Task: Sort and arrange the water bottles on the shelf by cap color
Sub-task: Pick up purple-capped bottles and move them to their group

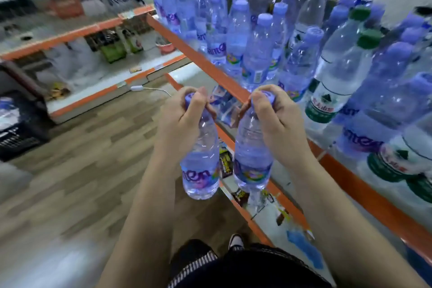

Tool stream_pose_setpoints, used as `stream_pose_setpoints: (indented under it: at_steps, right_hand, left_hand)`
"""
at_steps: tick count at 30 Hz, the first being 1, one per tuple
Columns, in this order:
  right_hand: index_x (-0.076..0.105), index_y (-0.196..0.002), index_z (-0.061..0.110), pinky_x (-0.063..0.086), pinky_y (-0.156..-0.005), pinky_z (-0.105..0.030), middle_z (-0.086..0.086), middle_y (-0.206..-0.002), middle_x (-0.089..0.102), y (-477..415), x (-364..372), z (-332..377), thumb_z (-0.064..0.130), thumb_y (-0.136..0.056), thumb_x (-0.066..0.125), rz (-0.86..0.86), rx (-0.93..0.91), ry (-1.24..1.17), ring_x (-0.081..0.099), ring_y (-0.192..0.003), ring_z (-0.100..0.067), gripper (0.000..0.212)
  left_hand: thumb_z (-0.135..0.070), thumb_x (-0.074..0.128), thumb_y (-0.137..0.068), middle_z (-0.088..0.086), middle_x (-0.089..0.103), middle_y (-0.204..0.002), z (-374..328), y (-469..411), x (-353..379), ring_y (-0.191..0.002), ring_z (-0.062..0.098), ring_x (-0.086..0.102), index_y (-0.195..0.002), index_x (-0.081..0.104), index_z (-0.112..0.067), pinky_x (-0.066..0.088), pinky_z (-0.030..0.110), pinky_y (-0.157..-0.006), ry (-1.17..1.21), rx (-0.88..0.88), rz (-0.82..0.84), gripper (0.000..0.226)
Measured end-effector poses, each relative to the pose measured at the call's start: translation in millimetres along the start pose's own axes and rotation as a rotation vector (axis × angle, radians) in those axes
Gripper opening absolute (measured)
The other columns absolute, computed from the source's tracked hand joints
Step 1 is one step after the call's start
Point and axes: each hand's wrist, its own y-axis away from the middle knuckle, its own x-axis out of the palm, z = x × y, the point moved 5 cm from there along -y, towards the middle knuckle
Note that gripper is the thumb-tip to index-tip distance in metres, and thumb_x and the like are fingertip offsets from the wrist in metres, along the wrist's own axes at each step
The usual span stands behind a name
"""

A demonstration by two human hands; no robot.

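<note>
Left hand (184, 112) fingers (197, 100) grasp purple-cap bottle (201, 170) neck; right hand (268, 112) grasps second bottle (252, 154). Shelf (203, 58) crowded, green-cap bottles (336, 72) among purple.

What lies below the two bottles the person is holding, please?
Wooden floor lies below the left bottle, held by the left hand; an orange-edged lower shelf with blurred packets below the right bottle, held by the right hand. The bottles hide the spots straight beneath.

Left bottle (201, 170) in left hand (184, 114), right bottle (252, 154) in right hand (275, 112): clear glossy plastic, ribbed, shiny film labels. Caps (268, 97) under the fingers: smooth purple plastic. Shelf edge (198, 58) beyond right hand: smooth orange painted finish. Floor (93, 147) below left hand: wood-look planks, matt.
</note>
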Motion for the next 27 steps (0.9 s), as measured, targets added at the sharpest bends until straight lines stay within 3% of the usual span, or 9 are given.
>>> stream_pose_setpoints:
  at_steps: [2, 7, 10, 12, 14, 20, 22, 24, 27]
  right_hand:
    - [0.055, -0.08, 0.029, 0.04, -0.063, -0.011, 0.021, -0.068, 0.06, -23, 20, -7, 0.028, -0.098, 0.048, -0.003, 0.007, -0.004, 0.055, -0.064, 0.003, 0.019]
    - [0.059, -0.084, 0.014, 0.048, -0.065, -0.032, -0.009, -0.076, 0.065, -75, 78, -27, 0.041, -0.094, 0.046, -0.004, 0.039, 0.011, 0.061, -0.07, -0.021, 0.031]
    - [0.056, -0.083, 0.021, 0.042, -0.06, -0.017, 0.006, -0.07, 0.058, -108, 116, -34, 0.041, -0.094, 0.046, -0.06, 0.023, 0.035, 0.054, -0.063, -0.004, 0.025]
    - [0.055, -0.084, 0.021, 0.042, -0.06, -0.016, 0.01, -0.068, 0.056, -129, 141, -36, 0.039, -0.095, 0.046, -0.109, 0.02, 0.045, 0.053, -0.063, -0.001, 0.023]
    - [0.056, -0.084, 0.02, 0.046, -0.062, -0.024, 0.003, -0.068, 0.06, -150, 164, -36, 0.039, -0.094, 0.046, -0.157, 0.035, 0.067, 0.056, -0.064, -0.007, 0.024]
    - [0.056, -0.082, 0.025, 0.046, -0.067, -0.022, 0.007, -0.073, 0.065, -203, 204, -29, 0.038, -0.096, 0.046, -0.313, 0.077, 0.076, 0.061, -0.069, -0.01, 0.022]
    - [0.056, -0.082, 0.022, 0.046, -0.064, -0.034, -0.005, -0.073, 0.065, -221, 206, -26, 0.042, -0.095, 0.045, -0.35, 0.079, 0.11, 0.06, -0.068, -0.023, 0.027]
    - [0.056, -0.084, 0.018, 0.044, -0.064, -0.042, -0.016, -0.074, 0.065, -241, 204, -22, 0.046, -0.094, 0.044, -0.381, 0.076, 0.126, 0.058, -0.069, -0.034, 0.032]
    - [0.056, -0.084, 0.019, 0.048, -0.066, -0.034, -0.002, -0.075, 0.07, -275, 193, -19, 0.044, -0.094, 0.045, -0.446, 0.025, 0.149, 0.062, -0.068, -0.024, 0.029]
  left_hand:
    - [-0.046, 0.043, -0.089, -0.014, 0.067, -0.065, 13, -20, -15, -0.063, 0.006, 0.059, -0.075, 0.058, -0.016, 0.045, 0.023, -0.064, -0.014, 0.008, -0.035, 0.037]
    - [-0.048, 0.044, -0.087, -0.002, 0.068, -0.068, 56, -83, -46, -0.072, 0.03, 0.064, -0.07, 0.058, -0.025, 0.048, 0.043, -0.07, 0.06, -0.047, -0.03, 0.031]
    - [-0.041, 0.046, -0.092, -0.011, 0.067, -0.064, 78, -129, -64, -0.064, 0.013, 0.062, -0.069, 0.057, -0.027, 0.046, 0.029, -0.065, 0.073, -0.013, 0.035, 0.029]
    - [-0.043, 0.046, -0.093, -0.012, 0.068, -0.065, 91, -162, -77, -0.063, 0.007, 0.062, -0.072, 0.058, -0.025, 0.046, 0.024, -0.065, 0.083, 0.01, 0.096, 0.03]
    - [-0.046, 0.045, -0.092, -0.01, 0.069, -0.068, 101, -195, -91, -0.066, 0.013, 0.064, -0.073, 0.058, -0.023, 0.049, 0.033, -0.07, 0.079, 0.042, 0.169, 0.033]
    - [-0.048, 0.045, -0.092, -0.003, 0.069, -0.068, 118, -275, -112, -0.068, 0.025, 0.064, -0.075, 0.058, -0.025, 0.05, 0.043, -0.068, 0.142, 0.116, 0.304, 0.032]
    - [-0.049, 0.045, -0.092, 0.006, 0.067, -0.066, 116, -299, -107, -0.067, 0.034, 0.061, -0.074, 0.059, -0.022, 0.049, 0.049, -0.067, 0.18, 0.141, 0.346, 0.035]
    - [-0.049, 0.045, -0.091, 0.008, 0.066, -0.065, 111, -322, -98, -0.066, 0.033, 0.061, -0.074, 0.058, -0.018, 0.048, 0.051, -0.068, 0.173, 0.174, 0.374, 0.038]
    - [-0.049, 0.046, -0.09, -0.004, 0.067, -0.064, 99, -358, -81, -0.068, 0.029, 0.065, -0.068, 0.058, -0.028, 0.05, 0.048, -0.072, 0.25, 0.204, 0.437, 0.032]
